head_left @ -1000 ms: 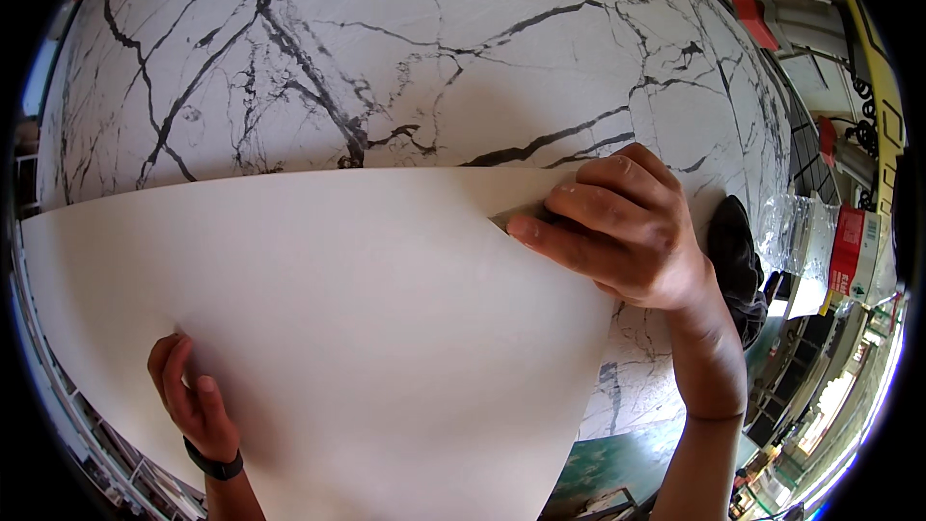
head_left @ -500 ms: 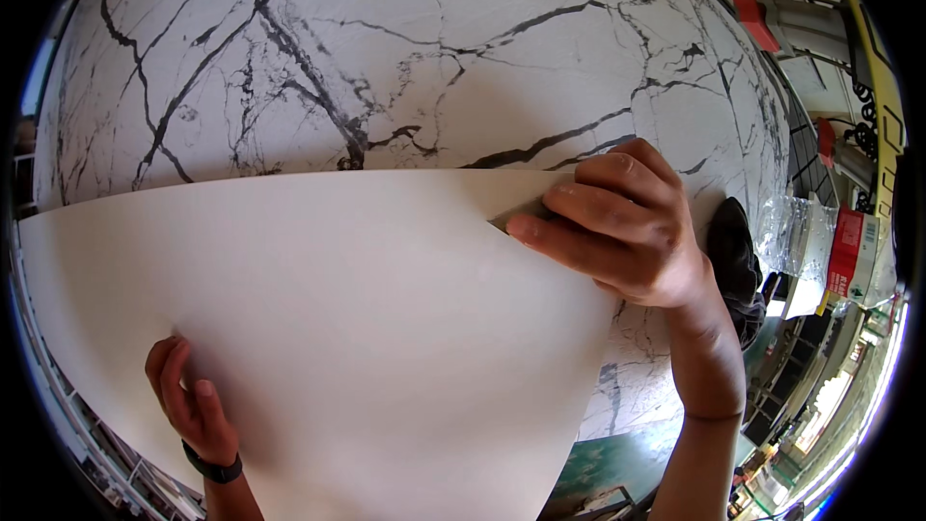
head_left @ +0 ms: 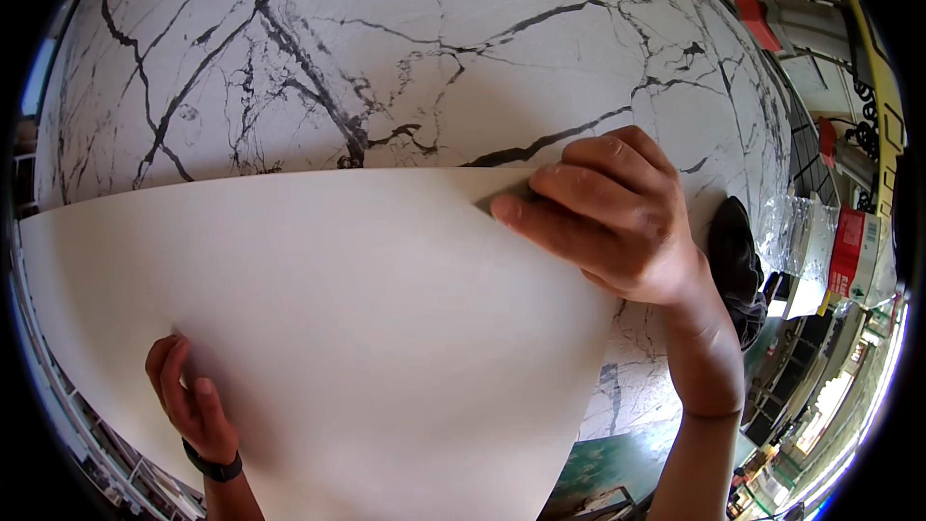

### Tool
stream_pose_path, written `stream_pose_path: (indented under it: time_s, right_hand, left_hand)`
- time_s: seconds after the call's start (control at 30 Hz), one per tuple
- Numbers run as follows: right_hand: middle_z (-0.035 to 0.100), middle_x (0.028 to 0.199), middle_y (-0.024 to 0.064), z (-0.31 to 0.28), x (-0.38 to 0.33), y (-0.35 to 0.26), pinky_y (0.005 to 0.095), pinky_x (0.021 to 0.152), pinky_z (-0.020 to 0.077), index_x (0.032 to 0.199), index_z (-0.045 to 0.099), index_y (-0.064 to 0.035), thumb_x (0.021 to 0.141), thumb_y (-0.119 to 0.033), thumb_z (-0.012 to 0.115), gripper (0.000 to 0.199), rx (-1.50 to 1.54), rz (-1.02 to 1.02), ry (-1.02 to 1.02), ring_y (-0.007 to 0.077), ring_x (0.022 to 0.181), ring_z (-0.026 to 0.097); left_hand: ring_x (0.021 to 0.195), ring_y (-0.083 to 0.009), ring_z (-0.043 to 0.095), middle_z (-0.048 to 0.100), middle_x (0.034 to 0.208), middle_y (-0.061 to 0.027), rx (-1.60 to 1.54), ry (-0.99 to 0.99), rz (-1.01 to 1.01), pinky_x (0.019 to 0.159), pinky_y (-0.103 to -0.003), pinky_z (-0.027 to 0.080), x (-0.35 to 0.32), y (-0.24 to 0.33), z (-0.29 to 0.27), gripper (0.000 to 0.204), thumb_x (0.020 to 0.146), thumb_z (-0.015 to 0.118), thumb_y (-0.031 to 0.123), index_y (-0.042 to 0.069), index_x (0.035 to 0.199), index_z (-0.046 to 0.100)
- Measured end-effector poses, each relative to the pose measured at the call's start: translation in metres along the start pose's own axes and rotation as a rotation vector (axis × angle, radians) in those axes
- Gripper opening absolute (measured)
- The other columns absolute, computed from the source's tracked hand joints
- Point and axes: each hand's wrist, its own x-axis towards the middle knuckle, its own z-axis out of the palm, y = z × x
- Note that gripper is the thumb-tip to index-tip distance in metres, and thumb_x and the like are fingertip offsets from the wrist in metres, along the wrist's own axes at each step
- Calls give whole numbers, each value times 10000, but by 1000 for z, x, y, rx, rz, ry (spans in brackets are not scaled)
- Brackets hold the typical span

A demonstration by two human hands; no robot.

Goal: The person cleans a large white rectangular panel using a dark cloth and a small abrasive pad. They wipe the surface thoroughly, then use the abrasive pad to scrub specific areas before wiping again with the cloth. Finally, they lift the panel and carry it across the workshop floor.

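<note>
Barely shifted white sheet (head_left: 318, 328), gripped between left hand (head_left: 193, 405) low, right hand (head_left: 617, 217) top-right.

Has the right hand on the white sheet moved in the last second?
No. The right hand sits at the same spot against the black vein of the marble slab, fingers on the white sheet.

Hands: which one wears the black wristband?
The left hand, low on the white sheet; the right hand at the sheet's top edge has a bare wrist.

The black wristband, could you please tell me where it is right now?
In the head view the black wristband sits on the left wrist at the lower left, just below the left hand that presses on the large white sheet.
</note>
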Motion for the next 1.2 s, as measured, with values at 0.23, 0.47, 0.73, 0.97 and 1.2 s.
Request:
stream_pose_path:
  time_s: [0.23,0.47,0.73,0.97,1.2]
  right_hand:
    - [590,804,31,-15,-4,-11,302,560,457,1022,748,-35,668,31,736,361,62,247,80,168,689,588]
    - [593,786,58,-5,2,-23,326,555,498,907,693,-17,715,42,742,207,9,339,29,221,642,595]
    - [540,699,67,-7,8,-40,350,524,491,787,624,-42,738,23,727,131,62,492,-19,247,602,581]
    - [543,715,74,-7,9,-44,349,524,490,792,607,-48,742,20,723,143,94,523,-56,253,598,580]
    - [550,734,66,-6,9,-44,346,529,495,802,603,-37,730,27,723,153,73,513,-46,242,604,583]
  left_hand:
    - [1206,-352,499,502,1308,-210,-15,-4,-2,1002,-492,433,-1,1,0,398,1006,458,252,-32,1272,544]
    - [1208,-352,500,504,1308,-208,-6,2,16,1003,-485,437,0,0,0,386,1004,460,238,-29,1270,544]
    - [1202,-351,502,504,1307,-209,-19,0,17,1002,-485,434,0,0,0,387,1009,464,248,-28,1268,546]
    - [1199,-353,502,505,1303,-209,-5,-3,15,998,-483,434,2,3,1,392,1012,463,261,-28,1262,548]
    - [1198,-355,505,508,1298,-213,-3,-1,13,1005,-487,432,1,1,1,401,1014,461,267,-39,1258,549]
